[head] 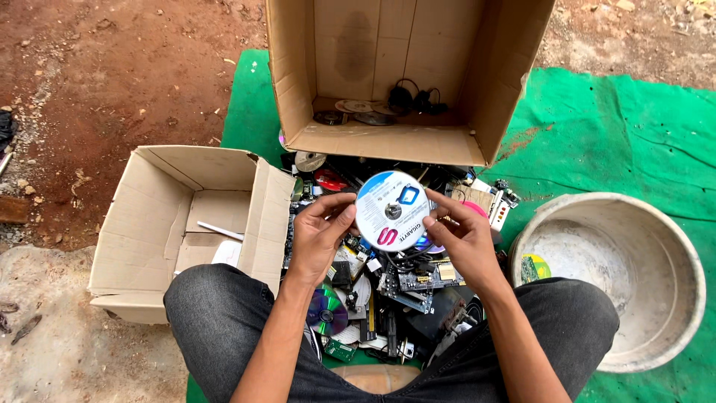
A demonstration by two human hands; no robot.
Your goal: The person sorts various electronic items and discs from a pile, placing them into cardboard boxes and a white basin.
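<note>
A white and blue printed disc (392,210) is held up between my two hands above a heap of electronic scrap (395,287). My left hand (321,231) pinches the disc's left edge with thumb and fingers. My right hand (461,235) grips its right edge, and a second disc shows just behind and below the first near my right fingers. The heap holds circuit boards, cables, a red disc (329,180) and a shiny purple disc (327,311). My knees in dark trousers frame the heap on both sides.
A tall open cardboard box (373,142) stands ahead with discs and black headphones (415,99) inside. A second open cardboard box (179,224) lies at the left. A dirty white basin (671,276) sits at the right on a green mat (619,134). Red dirt lies around.
</note>
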